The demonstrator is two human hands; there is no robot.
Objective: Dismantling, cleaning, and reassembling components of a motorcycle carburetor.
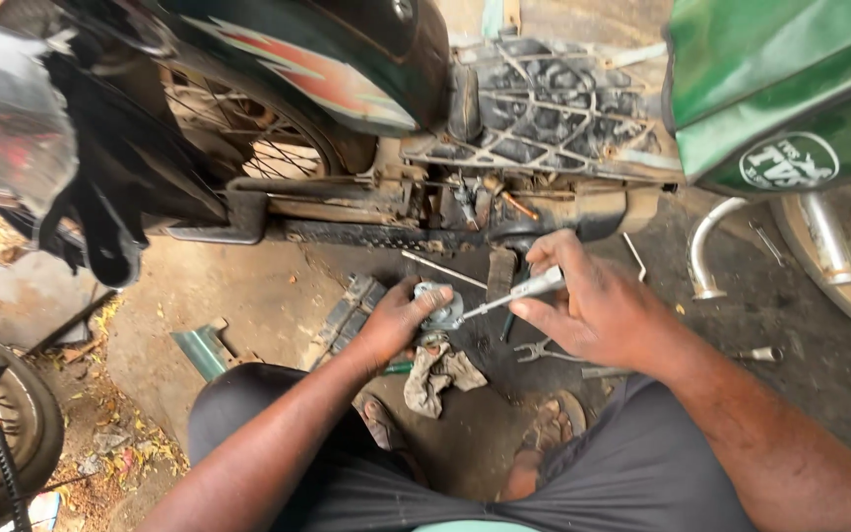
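Note:
My left hand (398,323) grips a small grey metal engine part (438,304) low over the oily ground. In my right hand (588,307) is a screwdriver with a pale handle (534,288); its shaft points left and its tip meets the metal part. Both hands work just in front of the underside of a motorcycle (485,212), whose dirty frame and footboard grid sit above them. A grimy rag (437,374) lies right under my left hand.
Pliers (542,350) and a small socket (762,354) lie on the ground by my right hand. A chrome exhaust pipe (706,246) curves at the right beside a green vehicle body (780,89). A spoked rear wheel (248,138) stands at upper left, a tyre (2,424) at lower left.

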